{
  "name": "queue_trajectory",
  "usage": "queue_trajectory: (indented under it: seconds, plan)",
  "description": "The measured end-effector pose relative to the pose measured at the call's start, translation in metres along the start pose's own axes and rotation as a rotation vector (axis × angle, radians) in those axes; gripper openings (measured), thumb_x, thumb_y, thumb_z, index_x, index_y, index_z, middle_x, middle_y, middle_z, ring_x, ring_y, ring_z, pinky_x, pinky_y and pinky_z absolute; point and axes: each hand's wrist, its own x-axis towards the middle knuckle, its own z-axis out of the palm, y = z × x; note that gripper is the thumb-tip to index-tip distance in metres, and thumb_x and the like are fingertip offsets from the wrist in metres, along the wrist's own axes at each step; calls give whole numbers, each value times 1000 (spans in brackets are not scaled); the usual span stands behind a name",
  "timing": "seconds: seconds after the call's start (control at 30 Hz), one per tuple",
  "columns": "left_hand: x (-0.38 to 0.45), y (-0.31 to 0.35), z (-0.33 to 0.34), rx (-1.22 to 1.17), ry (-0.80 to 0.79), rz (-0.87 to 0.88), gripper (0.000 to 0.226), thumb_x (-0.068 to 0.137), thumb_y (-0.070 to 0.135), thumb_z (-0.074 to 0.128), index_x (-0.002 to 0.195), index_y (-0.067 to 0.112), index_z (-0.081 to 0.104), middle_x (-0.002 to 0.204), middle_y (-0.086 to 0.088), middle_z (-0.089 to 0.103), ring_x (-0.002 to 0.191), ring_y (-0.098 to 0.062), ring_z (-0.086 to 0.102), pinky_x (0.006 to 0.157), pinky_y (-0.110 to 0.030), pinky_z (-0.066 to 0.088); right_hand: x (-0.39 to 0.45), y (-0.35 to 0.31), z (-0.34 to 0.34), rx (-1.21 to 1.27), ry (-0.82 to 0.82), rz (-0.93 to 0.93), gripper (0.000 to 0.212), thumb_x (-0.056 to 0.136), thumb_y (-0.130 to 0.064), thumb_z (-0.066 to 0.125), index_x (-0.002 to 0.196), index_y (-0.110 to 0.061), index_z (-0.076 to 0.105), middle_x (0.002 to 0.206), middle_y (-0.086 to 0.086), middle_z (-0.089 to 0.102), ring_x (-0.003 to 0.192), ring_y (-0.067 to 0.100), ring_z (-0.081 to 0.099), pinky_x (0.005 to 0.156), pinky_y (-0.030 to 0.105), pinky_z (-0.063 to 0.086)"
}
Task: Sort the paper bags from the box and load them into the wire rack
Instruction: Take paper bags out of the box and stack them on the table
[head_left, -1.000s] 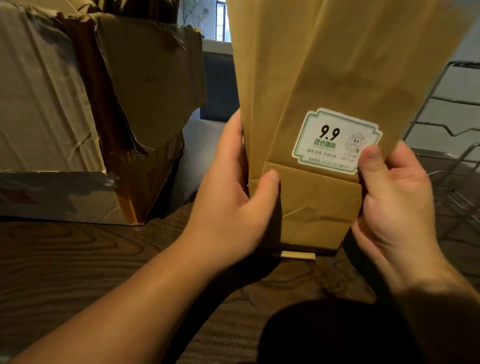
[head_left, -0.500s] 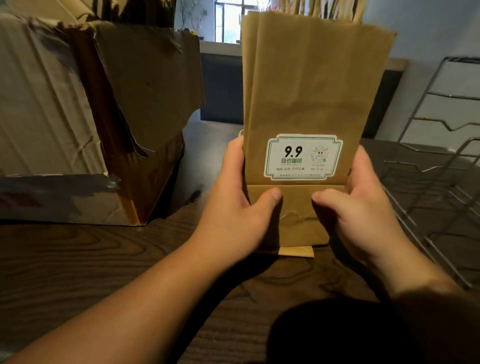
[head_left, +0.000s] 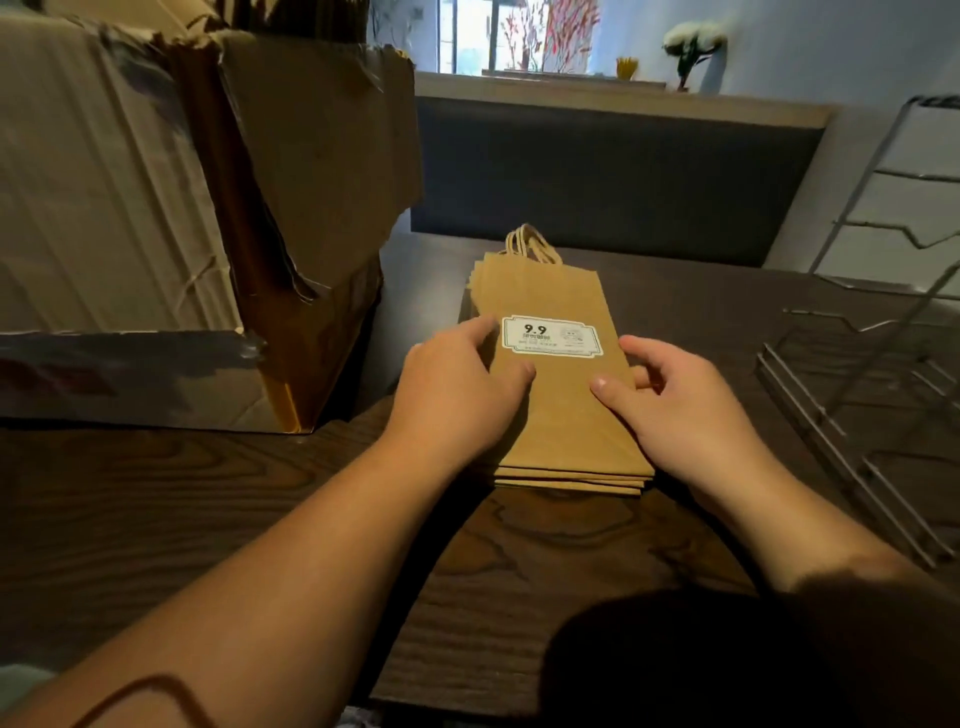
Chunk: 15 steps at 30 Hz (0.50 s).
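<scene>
A stack of flat brown paper bags (head_left: 558, 415) lies on the dark wooden table (head_left: 208, 499), handles pointing away from me. The top bag carries a white "9.9" sticker (head_left: 550, 336). My left hand (head_left: 457, 395) rests on the stack's left edge, thumb on top and fingers along the side. My right hand (head_left: 680, 405) grips the right edge, with its thumb on top and fingers curled at the side. The torn cardboard box (head_left: 171, 208) stands at the left. The wire rack (head_left: 883, 374) stands at the right, with no bags visible in it.
A dark upholstered bench back (head_left: 613, 176) runs behind the table. A ledge above it holds a vase of white flowers (head_left: 693, 47). The table's near edge is just in front of my body.
The bags stood upright on their bottom edge between my hands; now they lie flat on the table, tops tipped away from me. Both hands stayed on the stack's sides.
</scene>
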Motion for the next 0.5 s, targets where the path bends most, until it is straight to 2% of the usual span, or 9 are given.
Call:
queue_trajectory:
  seconds: [0.1, 0.2, 0.23, 0.3, 0.33, 0.4, 0.43, 0.5]
  plan:
    - [3, -7, 2, -9, 0, -33, 55, 89, 38, 73, 141, 30, 57, 138, 5, 62, 126, -16, 55, 103, -27, 42, 1, 3, -1, -23, 10, 8, 48, 93, -21, 69, 140, -20, 56, 82, -22, 62, 62, -24, 56, 50, 0, 39]
    - [8, -15, 1, -18, 92, -83, 61, 82, 43, 78, 139, 35, 57, 138, 3, 58, 126, -17, 54, 107, -41, 47, 1, 3, 0, -59, 2, 3, 44, 93, -23, 69, 136, -22, 58, 91, -20, 63, 67, -20, 57, 53, 2, 40]
    - [9, -14, 0, -6, 124, -88, 60, 82, 43, 78, 139, 35, 57, 139, 4, 57, 127, -18, 53, 107, -42, 47, 1, 2, 0, -79, 3, -2, 45, 93, -26, 69, 136, -24, 58, 100, -17, 65, 71, -15, 58, 55, 4, 40]
    - [9, -12, -1, -52, 108, -142, 63, 85, 38, 77, 142, 32, 53, 144, 4, 54, 131, -18, 50, 104, -33, 44, 1, 3, -1, -88, 7, 8, 44, 92, -28, 70, 135, -28, 59, 112, -14, 64, 78, -11, 56, 61, 6, 39]
    - [8, -10, -2, -130, 45, -180, 66, 83, 36, 79, 143, 30, 53, 143, 6, 54, 129, -16, 52, 100, -29, 43, 2, 3, -1, -51, 4, 24, 41, 92, -27, 70, 132, -30, 60, 109, -16, 63, 80, -12, 57, 62, 6, 40]
    - [9, -10, -1, -448, -42, -260, 68, 74, 35, 85, 137, 28, 60, 139, 3, 59, 124, -17, 59, 103, -36, 48, 2, 4, -3, 69, 4, 73, 38, 91, -21, 71, 129, -26, 63, 108, -15, 65, 90, -9, 60, 70, 11, 46]
    - [10, -10, -2, -632, -35, -327, 64, 74, 29, 86, 133, 24, 62, 134, -2, 61, 119, -21, 63, 99, -41, 53, 2, 5, -4, 125, 11, 102, 40, 91, -18, 72, 130, -22, 64, 112, -11, 66, 97, -3, 62, 76, 16, 50]
    - [11, -7, -7, -908, 6, -468, 53, 85, 10, 77, 135, 16, 58, 124, -13, 66, 108, -27, 68, 83, -40, 58, 3, 6, -5, 213, 4, 155, 43, 90, -10, 72, 131, -18, 64, 115, -4, 68, 105, 7, 64, 84, 25, 54]
